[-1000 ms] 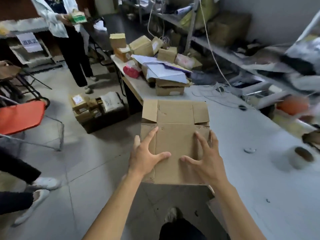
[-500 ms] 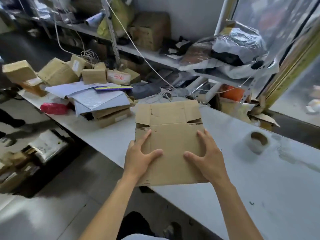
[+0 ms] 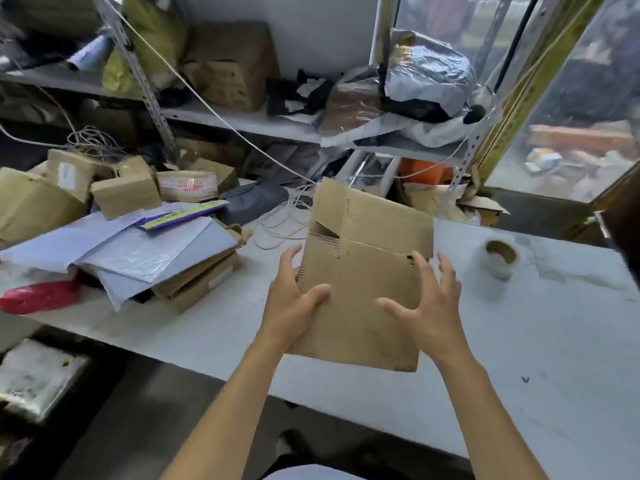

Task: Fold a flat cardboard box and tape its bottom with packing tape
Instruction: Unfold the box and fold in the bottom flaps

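The view is swinging from the floor and chairs round to the white table point(image 3: 519, 358), so the work surface is now filling the frame and the person is bringing the flat cardboard box point(image 3: 363, 271) over it, which I judge to be the lead-in to opening it up. The box is being held above the near edge of the table, tilted, still collapsed, its far flaps beginning to part. The left hand point(image 3: 294, 306) is pinching the box's left edge, thumb on top. The right hand point(image 3: 426, 306) is loosening: half a second ago it was lying flat on the panel, now its fingers are spreading, barely touching. A heap of parcels and mailers point(image 3: 138, 251) is crowding the left of the table, well apart. The tape roll point(image 3: 500, 259) is waiting far right, within easy reach.
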The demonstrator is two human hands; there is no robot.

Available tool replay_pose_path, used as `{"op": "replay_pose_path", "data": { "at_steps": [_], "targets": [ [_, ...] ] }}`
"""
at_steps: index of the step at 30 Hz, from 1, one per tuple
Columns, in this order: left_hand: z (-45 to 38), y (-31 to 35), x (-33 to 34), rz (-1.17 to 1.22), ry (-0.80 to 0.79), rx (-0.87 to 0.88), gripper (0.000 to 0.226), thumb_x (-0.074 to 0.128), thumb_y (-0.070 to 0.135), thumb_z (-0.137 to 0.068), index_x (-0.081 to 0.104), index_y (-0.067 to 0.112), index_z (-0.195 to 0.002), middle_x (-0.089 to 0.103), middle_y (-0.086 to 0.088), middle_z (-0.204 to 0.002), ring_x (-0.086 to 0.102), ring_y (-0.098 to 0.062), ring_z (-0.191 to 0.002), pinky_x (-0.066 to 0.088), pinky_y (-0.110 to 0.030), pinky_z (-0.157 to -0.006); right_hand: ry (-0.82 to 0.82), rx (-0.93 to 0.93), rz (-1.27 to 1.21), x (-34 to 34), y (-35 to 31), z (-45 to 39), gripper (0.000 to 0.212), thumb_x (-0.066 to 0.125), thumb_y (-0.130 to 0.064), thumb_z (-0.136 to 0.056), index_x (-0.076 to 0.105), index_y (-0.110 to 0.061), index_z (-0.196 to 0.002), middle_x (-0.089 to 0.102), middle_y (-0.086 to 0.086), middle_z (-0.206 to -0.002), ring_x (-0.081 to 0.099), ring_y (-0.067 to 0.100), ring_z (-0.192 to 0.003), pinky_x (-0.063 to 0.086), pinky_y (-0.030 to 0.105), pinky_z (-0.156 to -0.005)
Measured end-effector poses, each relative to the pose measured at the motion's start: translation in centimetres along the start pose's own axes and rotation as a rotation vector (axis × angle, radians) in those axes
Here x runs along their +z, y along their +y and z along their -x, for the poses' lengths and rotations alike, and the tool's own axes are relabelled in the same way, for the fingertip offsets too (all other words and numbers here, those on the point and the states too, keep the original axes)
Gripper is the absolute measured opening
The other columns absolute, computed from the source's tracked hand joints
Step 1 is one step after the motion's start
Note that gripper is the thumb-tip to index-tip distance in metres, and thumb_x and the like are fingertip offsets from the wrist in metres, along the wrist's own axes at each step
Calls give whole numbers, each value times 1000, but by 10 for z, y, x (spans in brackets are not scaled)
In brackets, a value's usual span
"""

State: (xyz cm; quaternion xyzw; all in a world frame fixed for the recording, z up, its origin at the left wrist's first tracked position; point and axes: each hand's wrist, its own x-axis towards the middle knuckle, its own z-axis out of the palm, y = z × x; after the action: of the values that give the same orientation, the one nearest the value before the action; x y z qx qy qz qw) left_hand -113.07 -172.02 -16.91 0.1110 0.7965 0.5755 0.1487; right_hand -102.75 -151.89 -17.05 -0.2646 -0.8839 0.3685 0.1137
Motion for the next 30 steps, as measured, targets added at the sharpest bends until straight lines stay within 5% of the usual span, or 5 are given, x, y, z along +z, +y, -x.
{"op": "replay_pose_path", "data": {
  "at_steps": [3, 7, 18, 23, 30],
  "targets": [
    [-24, 17, -14, -283, -67, 108, 24, 75, 27, -77, 60, 32, -94, 68, 14, -84, 63, -7, -79, 42, -20, -61, 105, -41, -57, -4, -26, -10, 94, 77, -59, -72, 21, -47, -147, 2, -21, -158, 6, 12, -147, 32, 59, -111],
    [-50, 41, -14, -669, -242, 311, 38, 77, 35, -71, 42, 28, -61, 51, 11, -59, 50, -15, -67, 33, -30, -57, 210, -61, -116, -12, -47, -30, 101, 74, -63, -71, 15, -44, -151, 3, -14, -161, 7, 15, -148, 26, 46, -113],
    [-81, 28, 40, -1156, -305, 488, 17, 63, 38, -86, 59, 23, -90, 61, 0, -77, 59, -26, -87, 33, -30, -61, 139, 173, -90, 4, 19, -65, 71, 68, -60, -79, 41, -24, -134, 30, 0, -127, 35, 21, -127, 39, 37, -102],
    [-84, 3, 50, -1120, -6, 503, 33, 71, 55, -77, 69, 24, -87, 69, 4, -80, 62, -24, -87, 38, -34, -75, 105, 182, -136, 10, 41, -70, 53, 64, -60, -83, 47, -25, -118, 29, -3, -117, 37, 19, -121, 38, 32, -97],
    [-64, -24, 48, -431, 184, 59, 77, 84, 50, -68, 50, 34, -136, 32, -4, -144, 37, -26, -131, 41, -39, -101, 22, 128, -270, 3, 58, -72, 36, 63, -51, -88, 49, -34, -116, 34, -6, -120, 40, 15, -121, 41, 38, -106]
  ]
}}
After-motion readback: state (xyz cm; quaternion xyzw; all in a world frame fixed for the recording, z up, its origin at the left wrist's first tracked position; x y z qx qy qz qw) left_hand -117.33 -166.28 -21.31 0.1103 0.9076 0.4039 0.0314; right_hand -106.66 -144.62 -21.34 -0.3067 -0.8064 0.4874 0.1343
